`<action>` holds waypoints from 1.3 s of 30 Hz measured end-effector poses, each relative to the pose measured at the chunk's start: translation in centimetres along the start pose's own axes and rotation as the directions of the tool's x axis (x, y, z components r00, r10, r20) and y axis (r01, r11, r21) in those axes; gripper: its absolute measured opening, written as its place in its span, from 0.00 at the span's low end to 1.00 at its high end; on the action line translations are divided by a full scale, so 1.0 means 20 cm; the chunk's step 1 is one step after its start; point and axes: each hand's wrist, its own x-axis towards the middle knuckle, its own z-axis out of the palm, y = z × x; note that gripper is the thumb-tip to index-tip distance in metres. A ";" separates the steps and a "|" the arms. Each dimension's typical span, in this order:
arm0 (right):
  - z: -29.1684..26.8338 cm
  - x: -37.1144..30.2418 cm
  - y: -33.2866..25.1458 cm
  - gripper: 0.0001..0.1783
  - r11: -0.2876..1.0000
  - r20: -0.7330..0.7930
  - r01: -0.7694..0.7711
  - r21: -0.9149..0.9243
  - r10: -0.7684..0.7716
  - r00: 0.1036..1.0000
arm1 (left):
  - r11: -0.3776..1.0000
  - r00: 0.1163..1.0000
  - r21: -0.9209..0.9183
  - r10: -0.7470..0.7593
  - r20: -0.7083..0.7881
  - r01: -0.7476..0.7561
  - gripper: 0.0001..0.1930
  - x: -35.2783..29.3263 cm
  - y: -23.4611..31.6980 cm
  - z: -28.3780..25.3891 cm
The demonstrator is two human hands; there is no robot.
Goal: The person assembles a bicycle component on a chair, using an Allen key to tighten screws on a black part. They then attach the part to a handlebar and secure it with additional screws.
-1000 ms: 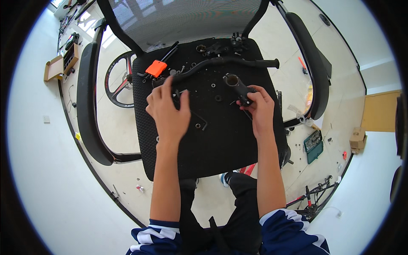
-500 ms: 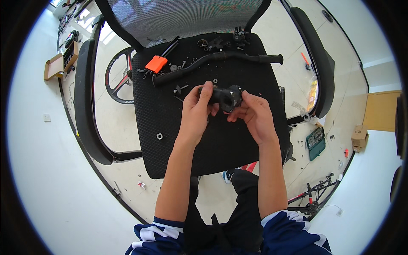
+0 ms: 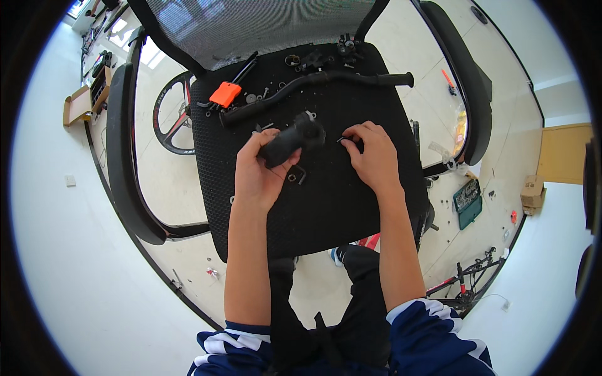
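My left hand (image 3: pixel 260 169) grips a black bicycle handlebar stem (image 3: pixel 291 141), blurred by motion, and holds it tilted above the chair seat. To its right, apart from the stem, my right hand (image 3: pixel 374 155) is closed in a pinch. A tiny dark piece with a pale tip (image 3: pixel 342 139) sticks out between its fingertips, too small to name. Just beyond the stem, a bent black handlebar (image 3: pixel 313 80) lies across the seat. Beside my left hand, a small ring-shaped nut (image 3: pixel 291 178) and an L-shaped hex key (image 3: pixel 302 175) rest on the seat, the key partly hidden.
An orange tool holder (image 3: pixel 226 94) and loose hardware lie at the seat's far left; black clamp parts (image 3: pixel 315 61) sit at the back. Armrests (image 3: pixel 121 156) flank the black seat (image 3: pixel 313 213). On the floor are a wheel (image 3: pixel 157 119), a green case (image 3: pixel 468 203) and a bike frame (image 3: pixel 464 285).
My hands have parted. The left has drawn the stem leftward and turned it; the right has come off it with a tiny piece in its fingertips. The hex key now shows.
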 end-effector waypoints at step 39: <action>-0.29 -0.08 -0.25 0.07 0.890 0.215 0.107 0.442 -0.221 0.951 | 0.556 0.914 0.750 0.043 0.404 -0.358 0.25 -0.07 -0.04 0.08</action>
